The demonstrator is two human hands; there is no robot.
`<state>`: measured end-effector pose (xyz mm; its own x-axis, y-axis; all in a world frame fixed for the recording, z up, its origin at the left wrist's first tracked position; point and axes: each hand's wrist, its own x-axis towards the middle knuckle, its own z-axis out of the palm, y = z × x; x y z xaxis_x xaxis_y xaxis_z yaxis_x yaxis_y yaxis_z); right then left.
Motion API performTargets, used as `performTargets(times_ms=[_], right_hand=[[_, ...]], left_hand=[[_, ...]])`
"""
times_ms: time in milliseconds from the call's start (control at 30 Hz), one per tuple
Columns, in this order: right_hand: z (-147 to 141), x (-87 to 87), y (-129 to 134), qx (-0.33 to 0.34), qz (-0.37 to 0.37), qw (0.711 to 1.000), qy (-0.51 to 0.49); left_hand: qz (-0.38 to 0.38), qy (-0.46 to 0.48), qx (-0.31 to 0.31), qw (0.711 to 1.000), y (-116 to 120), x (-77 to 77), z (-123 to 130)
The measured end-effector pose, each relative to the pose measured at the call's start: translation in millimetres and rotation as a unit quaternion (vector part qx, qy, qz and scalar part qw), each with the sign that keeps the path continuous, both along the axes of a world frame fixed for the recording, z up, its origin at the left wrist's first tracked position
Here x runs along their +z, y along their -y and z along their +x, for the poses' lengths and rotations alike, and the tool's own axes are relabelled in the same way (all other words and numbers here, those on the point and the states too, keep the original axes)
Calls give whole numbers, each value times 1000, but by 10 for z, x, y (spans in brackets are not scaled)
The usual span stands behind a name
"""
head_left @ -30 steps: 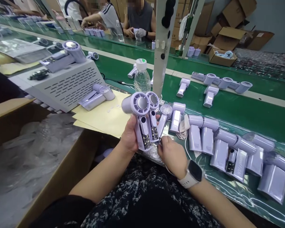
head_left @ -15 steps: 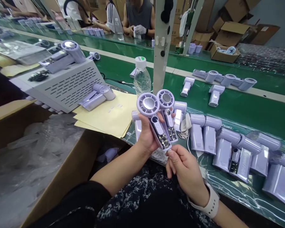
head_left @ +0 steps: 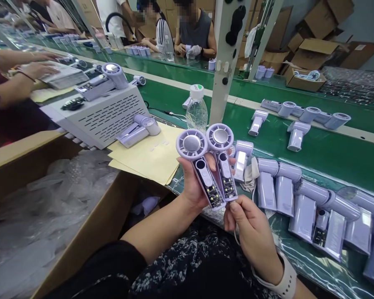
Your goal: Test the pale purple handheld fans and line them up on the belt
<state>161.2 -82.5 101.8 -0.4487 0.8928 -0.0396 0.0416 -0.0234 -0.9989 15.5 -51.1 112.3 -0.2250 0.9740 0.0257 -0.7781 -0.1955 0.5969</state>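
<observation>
My left hand [head_left: 195, 189] grips two small lilac handheld fans side by side. The left fan [head_left: 192, 143] and the right fan [head_left: 220, 137] both face me, and circuit boards show through the fronts of their handles. My right hand [head_left: 249, 224] is closed in a pinch at the bottom end of the right fan's handle. A thin white cable [head_left: 237, 236] loops down from those fingers; its plug end is hidden by them. Behind the fans stands a clear plastic bottle [head_left: 197, 110] with a white cap.
More lilac fans [head_left: 285, 191] lie along the bench at right, several on the green conveyor [head_left: 268, 141]. To the left are a slotted metal box [head_left: 109, 114], yellow paper [head_left: 143, 162] and a carton [head_left: 46, 257] of plastic bags. A co-worker's hands [head_left: 39, 66] are far left.
My right hand has shifted from the bottom of the left fan to the bottom of the right fan. The camera view has turned slightly left, and a co-worker's arms now show.
</observation>
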Motion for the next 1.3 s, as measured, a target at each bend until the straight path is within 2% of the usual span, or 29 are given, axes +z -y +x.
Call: performTargets(times_ms=[100,200,400,600,700,800,967,1133,1300], right_hand=[[-61,-12,55,-21,-75,995,-64],[-57,8,75,-41,-87,993,-67],[5,44,4,-20,-123,991,-48],[-52,-7,11,-39,-126,987,-92],[-31,-24,-19,-19,-125,988,-89],[2,-35,-54,-1,-118,991,-66],[-9,-60,-33,-38,-156,981,-108],[-18,-75,-14,-10,-173,980,-95],[-37,-132,14,-27,-156,982,-104]], left_hand=[[30,-2,8,1000,11,-26,33],[41,16,2,999,19,-37,54],[57,0,1,998,17,-38,33],[43,5,29,999,16,-34,50],[53,-8,46,998,21,-42,45],[59,-24,42,997,17,-53,37],[51,-31,52,997,8,-55,82],[45,-32,43,998,28,-59,130],[25,-42,53,997,46,-77,114]])
